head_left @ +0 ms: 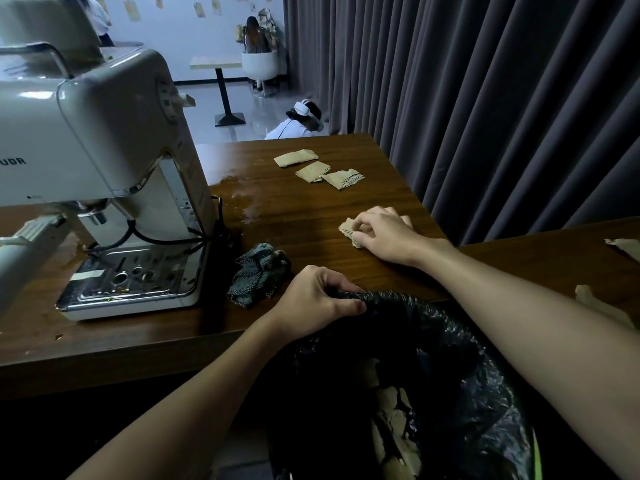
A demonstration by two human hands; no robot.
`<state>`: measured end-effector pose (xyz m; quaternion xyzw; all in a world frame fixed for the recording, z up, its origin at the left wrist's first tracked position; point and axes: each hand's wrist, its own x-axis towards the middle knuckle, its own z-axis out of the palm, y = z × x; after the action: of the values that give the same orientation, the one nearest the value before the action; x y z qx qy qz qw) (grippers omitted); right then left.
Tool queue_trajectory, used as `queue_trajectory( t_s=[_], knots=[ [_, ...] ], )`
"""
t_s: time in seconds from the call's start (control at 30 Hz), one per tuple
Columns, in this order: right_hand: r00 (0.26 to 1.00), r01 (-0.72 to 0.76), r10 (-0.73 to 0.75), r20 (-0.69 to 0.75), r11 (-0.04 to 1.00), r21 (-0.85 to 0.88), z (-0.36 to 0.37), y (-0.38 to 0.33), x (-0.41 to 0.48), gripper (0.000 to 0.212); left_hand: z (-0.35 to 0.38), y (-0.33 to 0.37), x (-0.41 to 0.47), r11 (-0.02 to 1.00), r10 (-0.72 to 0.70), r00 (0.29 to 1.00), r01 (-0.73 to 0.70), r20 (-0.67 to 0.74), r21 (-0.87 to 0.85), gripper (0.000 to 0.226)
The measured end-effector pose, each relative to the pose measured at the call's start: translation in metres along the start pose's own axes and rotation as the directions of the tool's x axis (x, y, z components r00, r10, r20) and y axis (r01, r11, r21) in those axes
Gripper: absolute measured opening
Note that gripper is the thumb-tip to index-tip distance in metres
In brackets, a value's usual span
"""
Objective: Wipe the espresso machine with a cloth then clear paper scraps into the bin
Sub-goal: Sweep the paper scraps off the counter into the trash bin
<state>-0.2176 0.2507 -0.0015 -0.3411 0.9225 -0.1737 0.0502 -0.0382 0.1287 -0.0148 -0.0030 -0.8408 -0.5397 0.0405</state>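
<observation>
So the right hand (388,233) is being rested on the tabletop (311,209) near its right edge, and a torn paper scrap (347,231) is being pinched under its curled fingers (363,224). The rim of the black bin bag (450,341), sitting right below the near edge of the tabletop, is being gripped by the left hand (318,303), with its fingers curled tight into the plastic. A few brown pieces (391,403) are being shown down inside the bag. Three more scraps (313,171) are being left lying farther back, close together in a row and well apart from both hands. The cloth (258,275) is being left crumpled on the tabletop, between the left hand and the espresso machine (97,140) standing at the left.
</observation>
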Motion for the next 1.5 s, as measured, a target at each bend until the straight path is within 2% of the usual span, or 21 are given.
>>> queue_trajectory(
  t_s=[0.07, 0.1, 0.27, 0.33, 0.4, 0.47, 0.53, 0.57, 0.63, 0.7, 0.8, 0.87, 0.93, 1.0, 1.1, 1.2, 1.27, 1.37, 1.5],
  knots=[
    [1.000, -0.018, 0.019, -0.025, 1.000, 0.025, -0.001, 0.003, -0.005, 0.004, 0.000, 0.001, 0.000, 1.000, -0.001, 1.000, 0.001, -0.005, -0.005, 0.008],
    [0.999, -0.024, 0.026, -0.043, 0.998, 0.050, -0.002, 0.004, -0.007, 0.008, 0.001, 0.001, -0.001, 1.000, 0.000, 1.000, 0.000, -0.010, -0.004, 0.008],
    [0.994, -0.090, 0.103, -0.023, 0.939, 0.332, -0.021, 0.004, -0.022, 0.051, 0.002, 0.002, 0.000, 0.999, -0.026, 1.000, 0.026, -0.003, -0.020, 0.006],
    [0.990, -0.107, 0.136, -0.032, 0.889, 0.446, -0.031, 0.003, -0.032, 0.048, 0.002, 0.002, 0.000, 0.999, -0.033, 0.999, 0.033, -0.002, -0.026, 0.006],
    [0.990, -0.133, 0.132, 0.044, 0.805, 0.578, -0.044, 0.005, -0.048, 0.040, 0.001, 0.002, 0.000, 0.999, -0.028, 1.000, 0.029, 0.007, -0.034, 0.007],
    [0.983, -0.158, 0.042, 0.176, 0.671, 0.724, -0.060, 0.011, -0.067, 0.038, 0.001, 0.001, 0.000, 0.999, -0.029, 1.000, 0.029, 0.011, -0.043, 0.007],
    [0.946, -0.178, -0.139, 0.294, 0.534, 0.826, -0.074, 0.015, -0.084, 0.042, 0.001, -0.001, 0.000, 0.999, -0.020, 1.000, 0.020, 0.002, -0.043, 0.006],
    [0.909, -0.190, -0.229, 0.349, 0.519, 0.833, -0.078, 0.015, -0.089, 0.046, 0.001, -0.001, 0.000, 0.999, -0.017, 1.000, 0.017, 0.001, -0.046, 0.006],
    [0.861, -0.174, -0.303, 0.408, 0.579, 0.797, -0.080, 0.013, -0.090, 0.049, 0.002, -0.002, 0.000, 0.998, -0.014, 1.000, 0.014, 0.006, -0.056, 0.006],
    [0.914, -0.130, -0.214, 0.346, 0.652, 0.747, -0.076, 0.011, -0.080, 0.045, 0.001, -0.001, 0.001, 0.997, -0.017, 1.000, 0.018, 0.008, -0.077, 0.008],
    [0.985, -0.088, -0.025, 0.173, 0.786, 0.612, -0.060, 0.010, -0.051, 0.034, -0.003, 0.000, 0.000, 0.993, -0.041, 0.999, 0.042, 0.008, -0.110, 0.011],
    [0.993, -0.082, 0.033, 0.115, 0.885, 0.458, -0.045, 0.011, -0.026, 0.041, -0.004, 0.000, 0.001, 0.993, -0.050, 0.999, 0.050, 0.003, -0.111, 0.010],
    [0.989, -0.112, 0.072, 0.131, 0.935, 0.337, -0.033, 0.011, -0.001, 0.051, -0.004, 0.000, 0.001, 0.992, -0.059, 0.998, 0.057, -0.013, -0.111, 0.008],
    [0.984, -0.125, 0.085, 0.156, 0.956, 0.267, -0.022, 0.009, 0.024, 0.057, -0.004, -0.001, 0.001, 0.993, -0.062, 0.998, 0.060, -0.018, -0.103, 0.007],
    [0.991, -0.066, 0.048, 0.124, 0.988, 0.139, -0.010, 0.004, 0.058, 0.062, -0.005, -0.003, 0.001, 0.992, -0.049, 0.999, 0.049, 0.004, -0.117, 0.009],
    [0.996, -0.032, 0.029, 0.088, 0.999, 0.023, -0.003, 0.001, 0.083, 0.065, -0.005, -0.004, 0.002, 0.993, -0.014, 1.000, 0.015, 0.004, -0.118, 0.020],
    [0.993, -0.028, 0.030, 0.111, 0.999, -0.017, -0.001, 0.002, 0.095, 0.065, -0.004, -0.003, 0.001, 0.994, 0.009, 1.000, -0.009, -0.005, -0.113, 0.023],
    [0.981, -0.029, 0.042, 0.189, 0.997, -0.070, 0.001, 0.003, 0.102, 0.062, -0.003, -0.003, 0.001, 0.994, 0.016, 1.000, -0.019, -0.025, -0.110, 0.015],
    [0.998, 0.019, -0.011, 0.064, 0.992, -0.124, -0.003, -0.004, 0.098, 0.050, -0.004, -0.003, 0.000, 0.994, 0.007, 1.000, -0.009, -0.023, -0.107, 0.011]
  ],
)
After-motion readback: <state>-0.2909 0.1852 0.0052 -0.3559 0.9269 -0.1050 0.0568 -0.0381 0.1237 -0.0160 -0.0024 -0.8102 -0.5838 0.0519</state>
